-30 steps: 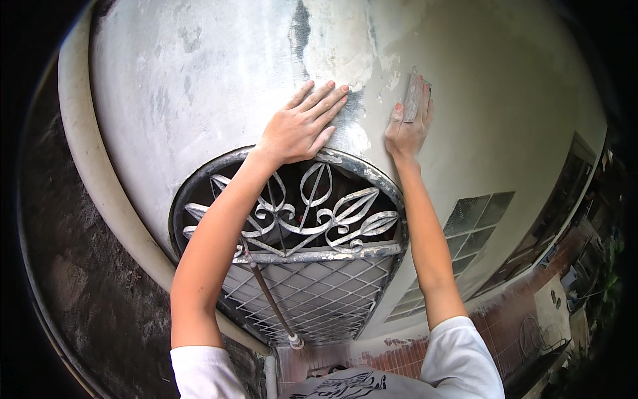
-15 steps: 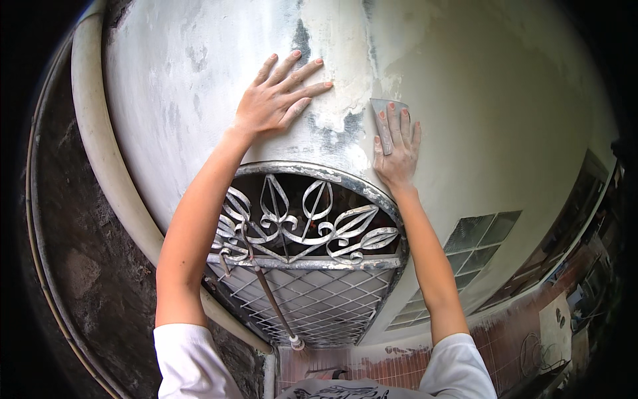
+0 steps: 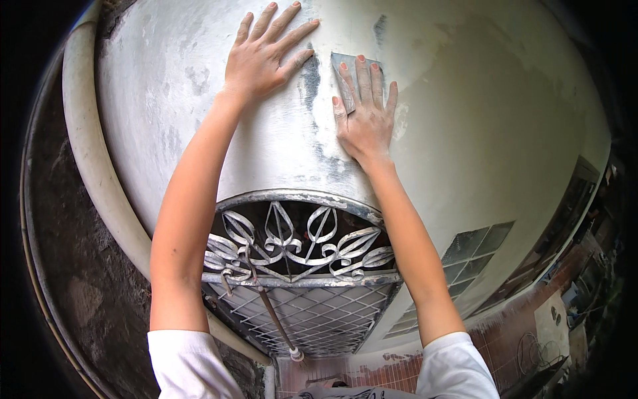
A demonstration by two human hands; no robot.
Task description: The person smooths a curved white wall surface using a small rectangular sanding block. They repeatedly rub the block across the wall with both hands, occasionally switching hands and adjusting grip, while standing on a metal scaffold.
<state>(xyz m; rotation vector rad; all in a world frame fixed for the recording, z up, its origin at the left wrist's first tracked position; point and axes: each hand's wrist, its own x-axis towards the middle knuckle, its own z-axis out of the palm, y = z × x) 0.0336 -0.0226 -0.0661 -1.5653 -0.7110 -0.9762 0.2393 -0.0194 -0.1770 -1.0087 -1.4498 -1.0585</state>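
My left hand lies flat on a whitish plastered wall, fingers spread, holding nothing. To its right, my dusty right hand presses a grey sheet of sandpaper to the wall. The sheet's top edge and left side show past the fingertips; the palm and fingers hide the rest. Between the hands runs a patchy strip with a dark grey bare patch and white filler around it. Both arms reach up over an arched metal grille with peeling white paint.
A thick pale pipe curves down the left side beside dark rough ground or stone. Below the grille's scrollwork are a diamond lattice and a slanting rod. At right are a paned window, reddish tiles and a coil of wire.
My right hand has slid up and left over the wall with the sandpaper, closer to my left hand. My left hand appears higher in view, still flat; the grille sits lower in the picture.
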